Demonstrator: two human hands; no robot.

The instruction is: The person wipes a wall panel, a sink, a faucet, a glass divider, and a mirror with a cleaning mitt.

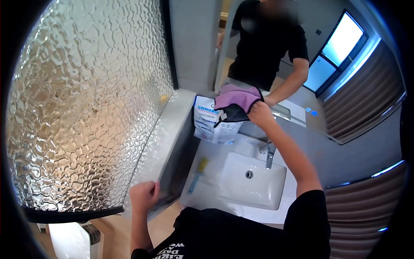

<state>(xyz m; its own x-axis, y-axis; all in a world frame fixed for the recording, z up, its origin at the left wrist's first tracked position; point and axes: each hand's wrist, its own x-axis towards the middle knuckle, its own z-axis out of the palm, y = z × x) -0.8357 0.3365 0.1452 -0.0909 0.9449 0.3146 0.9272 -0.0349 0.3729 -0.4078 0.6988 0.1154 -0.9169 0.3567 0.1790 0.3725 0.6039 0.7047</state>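
Observation:
My right hand (261,114) grips a purple cloth (239,98) with a black edge and a black underside. It holds the cloth up at the mirror (269,47), over the back of the counter; I cannot tell whether the cloth touches the glass. Behind and below the cloth stands a white and blue printed pouch (211,129), partly hidden by it. My left hand (143,195) is closed in a fist beside the ledge at the left, with nothing visible in it.
A white sink (241,190) with a chrome faucet (270,155) is set in the white counter (207,151). A brush (197,175) with yellow bristles and a blue handle lies left of the sink. Textured glass (95,95) and a pale ledge (161,134) border the left side.

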